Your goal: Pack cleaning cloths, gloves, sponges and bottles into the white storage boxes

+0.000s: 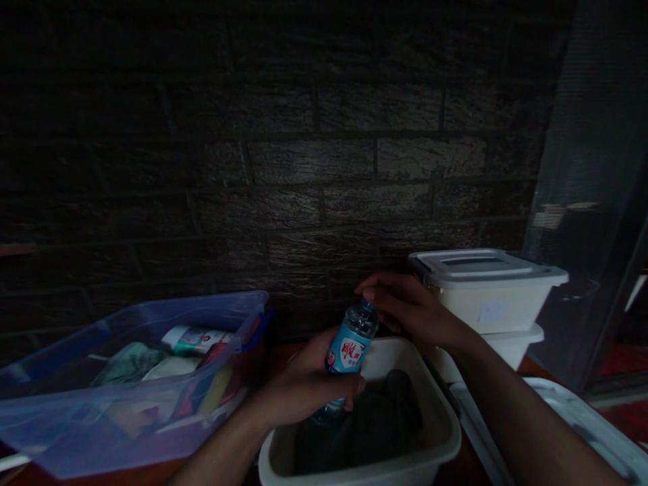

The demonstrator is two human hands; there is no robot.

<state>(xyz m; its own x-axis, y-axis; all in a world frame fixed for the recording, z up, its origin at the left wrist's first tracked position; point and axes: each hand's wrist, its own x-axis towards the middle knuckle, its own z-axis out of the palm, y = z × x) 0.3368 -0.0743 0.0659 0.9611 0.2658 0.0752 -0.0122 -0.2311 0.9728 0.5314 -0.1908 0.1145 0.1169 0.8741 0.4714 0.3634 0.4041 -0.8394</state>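
Note:
My left hand is wrapped round the body of a clear plastic bottle with a light blue label and red lettering. The bottle leans to the right above a cream-coloured tub. At the bottle's top, the fingers of my right hand close over the dark cap. Inside the tub lies a dark cloth, bunched up, partly hidden by the bottle and my left hand.
To the left stands a translucent bluish bin holding a white bottle, greenish cloth and other items. On the right are stacked lidded white boxes and a loose white lid. A dark brick wall rises behind.

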